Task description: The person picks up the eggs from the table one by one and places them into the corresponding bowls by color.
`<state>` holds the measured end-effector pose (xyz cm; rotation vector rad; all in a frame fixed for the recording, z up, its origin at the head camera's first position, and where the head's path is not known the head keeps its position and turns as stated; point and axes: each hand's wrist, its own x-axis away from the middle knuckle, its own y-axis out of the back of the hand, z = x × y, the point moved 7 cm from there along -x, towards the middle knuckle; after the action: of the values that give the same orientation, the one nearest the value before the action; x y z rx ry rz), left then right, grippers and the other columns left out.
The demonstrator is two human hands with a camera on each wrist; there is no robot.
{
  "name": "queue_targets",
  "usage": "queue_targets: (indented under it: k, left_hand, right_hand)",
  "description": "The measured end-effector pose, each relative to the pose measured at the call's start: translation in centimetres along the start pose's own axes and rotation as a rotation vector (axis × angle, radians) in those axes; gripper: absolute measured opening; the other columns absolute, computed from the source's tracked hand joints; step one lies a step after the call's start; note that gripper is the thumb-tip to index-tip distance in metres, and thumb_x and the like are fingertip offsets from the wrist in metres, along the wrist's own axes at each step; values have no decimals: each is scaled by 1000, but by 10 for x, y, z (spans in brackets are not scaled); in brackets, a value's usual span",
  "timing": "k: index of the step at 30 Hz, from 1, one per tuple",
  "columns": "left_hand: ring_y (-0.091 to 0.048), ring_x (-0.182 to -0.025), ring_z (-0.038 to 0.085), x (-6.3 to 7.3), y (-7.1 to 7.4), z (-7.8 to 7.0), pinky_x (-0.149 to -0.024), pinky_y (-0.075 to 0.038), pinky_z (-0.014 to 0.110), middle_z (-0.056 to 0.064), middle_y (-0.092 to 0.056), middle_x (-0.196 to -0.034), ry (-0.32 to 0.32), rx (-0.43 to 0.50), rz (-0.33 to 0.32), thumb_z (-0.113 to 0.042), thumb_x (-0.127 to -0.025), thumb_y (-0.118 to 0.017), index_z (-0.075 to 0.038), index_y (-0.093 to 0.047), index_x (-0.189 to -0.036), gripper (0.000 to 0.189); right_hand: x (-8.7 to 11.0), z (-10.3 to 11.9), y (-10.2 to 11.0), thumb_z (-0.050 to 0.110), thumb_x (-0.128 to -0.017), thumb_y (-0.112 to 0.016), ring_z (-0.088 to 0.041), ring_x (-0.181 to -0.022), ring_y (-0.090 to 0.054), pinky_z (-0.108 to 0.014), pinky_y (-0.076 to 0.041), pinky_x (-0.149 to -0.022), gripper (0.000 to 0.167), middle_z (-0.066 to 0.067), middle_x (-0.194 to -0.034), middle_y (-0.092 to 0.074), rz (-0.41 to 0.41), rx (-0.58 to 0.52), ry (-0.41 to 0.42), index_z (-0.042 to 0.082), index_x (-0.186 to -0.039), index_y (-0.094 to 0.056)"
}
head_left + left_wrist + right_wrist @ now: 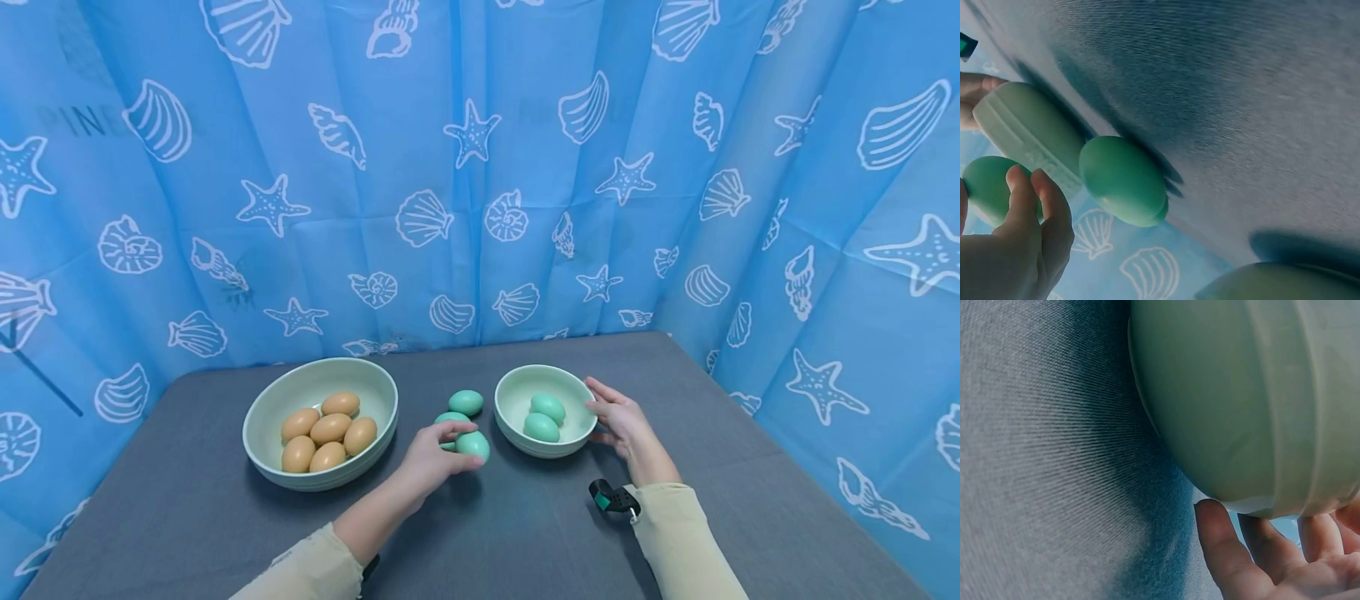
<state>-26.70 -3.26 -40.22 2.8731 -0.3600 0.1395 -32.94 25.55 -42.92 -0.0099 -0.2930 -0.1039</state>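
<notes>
My left hand (438,454) pinches a green egg (472,447) between thumb and fingers, just left of the small bowl. In the left wrist view this egg (988,187) shows at the fingertips. Two more green eggs lie on the table: one (467,403) in full sight behind the hand, the other (452,417) partly covered by it. The small pale green bowl (543,450) holds two green eggs (544,417). At its right side, my right hand (621,421) grips the rim, and the right wrist view has fingertips against the bowl's outer wall (1222,412).
A larger pale green bowl (258,417) with several brown eggs (330,428) stands at the left. Grey cloth covers the table (525,533). Behind and to the right hangs a blue curtain (517,275) with shell prints. A black strap (613,498) sits at the right wrist.
</notes>
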Motion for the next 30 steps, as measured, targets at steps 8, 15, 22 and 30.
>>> queue_targets:
  k: [8, 15, 22, 30]
  left_hand:
    - [-53, -107, 29, -6, -9, -6, -81, -54, 38, 17, -56, -124, 2, 25, -8, -6, -81, -78, -3, -63, -124, 46]
    - [-56, -107, 27, -11, -16, -10, -80, -56, 38, 17, -56, -127, 11, 40, -12, -7, -82, -78, -3, -62, -127, 48]
    - [-59, -104, 25, -16, -24, -14, -82, -55, 41, 16, -57, -127, 13, 59, -29, -8, -82, -79, -4, -62, -126, 48]
    - [-60, -100, 22, -25, -34, -19, -80, -56, 39, 15, -58, -126, -34, 59, -36, -9, -82, -78, -4, -62, -127, 48]
  right_hand:
    - [1, 0, 0, 5, -102, -47, -34, -140, -33, -58, -39, -103, 54, -7, -157, -25, -10, -6, -10, 13, -153, -32]
    - [1, 0, 1, 5, -102, -47, -34, -140, -33, -58, -39, -103, 54, -7, -157, -25, -4, -12, -9, 14, -153, -32]
    - [2, 1, -1, 6, -102, -47, -35, -139, -34, -56, -42, -100, 53, -7, -157, -26, -12, 5, 6, 14, -152, -32]
    - [4, 2, 0, 7, -100, -51, -32, -138, -36, -56, -43, -100, 54, -7, -156, -28, -29, -4, 7, 13, -151, -35]
